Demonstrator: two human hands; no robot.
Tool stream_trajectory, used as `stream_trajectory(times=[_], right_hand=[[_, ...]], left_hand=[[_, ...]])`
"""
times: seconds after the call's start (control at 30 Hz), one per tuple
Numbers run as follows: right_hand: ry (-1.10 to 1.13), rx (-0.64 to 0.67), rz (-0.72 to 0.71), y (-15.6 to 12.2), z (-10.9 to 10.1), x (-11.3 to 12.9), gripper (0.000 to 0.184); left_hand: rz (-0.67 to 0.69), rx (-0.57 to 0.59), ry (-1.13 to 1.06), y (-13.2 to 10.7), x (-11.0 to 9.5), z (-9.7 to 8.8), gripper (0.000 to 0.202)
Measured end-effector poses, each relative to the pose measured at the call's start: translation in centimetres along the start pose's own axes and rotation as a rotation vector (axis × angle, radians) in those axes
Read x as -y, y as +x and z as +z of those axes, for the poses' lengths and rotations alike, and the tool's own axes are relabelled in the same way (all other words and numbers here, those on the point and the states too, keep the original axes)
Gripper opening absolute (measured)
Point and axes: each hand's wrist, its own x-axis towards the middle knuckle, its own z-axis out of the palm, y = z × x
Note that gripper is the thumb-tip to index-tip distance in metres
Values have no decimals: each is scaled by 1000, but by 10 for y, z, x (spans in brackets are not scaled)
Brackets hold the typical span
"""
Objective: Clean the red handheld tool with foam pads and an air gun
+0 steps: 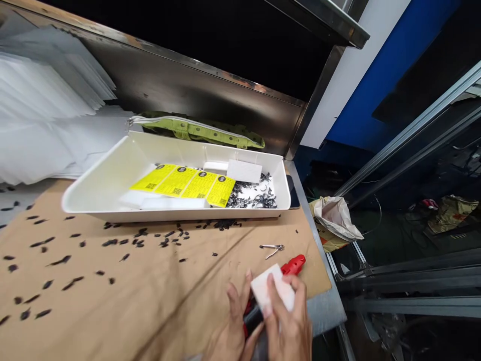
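Observation:
My right hand (291, 321) grips a white foam-like pad (268, 288) between thumb and fingers near the table's front right. My left hand (233, 326) curls around a black-and-red object (252, 320), partly hidden by the pad and fingers. A red tip (295, 264) sticks out beyond the pad; whether it belongs to the same object I cannot tell. Small metal nippers (276, 248) lie on the brown board just past my hands. Behind them stands a long white bin (180, 216) with yellow labels (184, 183), white pads and black scraps in it.
Black bits (141, 235) are scattered over the brown board (150, 296). White sheets (48, 100) are stacked at the left. A green pouch (203, 131) lies behind the bin. A dark phone-like slab (293, 193) sits at its right end; a paper bag (336, 220) hangs beyond the edge.

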Motion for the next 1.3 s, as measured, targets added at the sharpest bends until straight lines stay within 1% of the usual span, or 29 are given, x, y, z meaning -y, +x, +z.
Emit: stream_trajectory(times=[0.07, 0.13, 0.27, 0.3, 0.4, 0.43, 0.53, 0.6, 0.7, 0.77, 0.87, 0.93, 1.0, 1.07, 1.13, 1.23, 1.3], right_hand=[[17, -52, 21, 3, 2, -8, 44], [22, -94, 58, 3, 4, -13, 46], [111, -28, 8, -4, 10, -13, 56], [118, -26, 39, -4, 10, -13, 59], [120, -87, 167, -1, 10, -13, 63], [128, -93, 182, -1, 10, -13, 63], [194, -47, 115, -2, 13, -12, 61], [195, -45, 109, 1, 11, -12, 59], [161, -96, 170, 5, 7, -10, 53], [173, -107, 145, 3, 6, -6, 49], [200, -77, 101, 1, 7, 1, 44], [175, -80, 142, 5, 6, 3, 40], [128, -118, 167, 9, 6, 6, 40], [112, -139, 132, 9, 7, 9, 40], [120, -123, 97, 10, 6, 11, 37], [99, -103, 132, 19, 2, 7, 28], [82, -127, 159, 24, -2, 1, 28]], left_hand=[[70, 32, 17, 3, 2, -2, 83], [116, 21, 21, 4, 8, -1, 83], [59, -40, -44, 3, 19, 7, 76], [57, -41, -44, 2, 20, 9, 77], [75, -43, -16, 1, 18, 9, 81], [59, -34, -21, 1, 16, 8, 79], [1, 1, -72, 1, 12, 5, 75], [31, -3, -79, 0, 14, 5, 78], [93, -33, -67, -2, 22, 9, 82], [97, -37, -89, -3, 25, 10, 80], [101, 9, -109, -1, 22, 7, 83], [123, 49, -98, 0, 18, 3, 89], [152, 60, -78, 2, 15, 0, 92], [144, 42, -55, 3, 14, -1, 91], [170, 24, -39, 4, 14, 0, 91], [213, 3, -16, 4, 17, 3, 92], [201, -9, 7, 4, 20, 4, 90]])
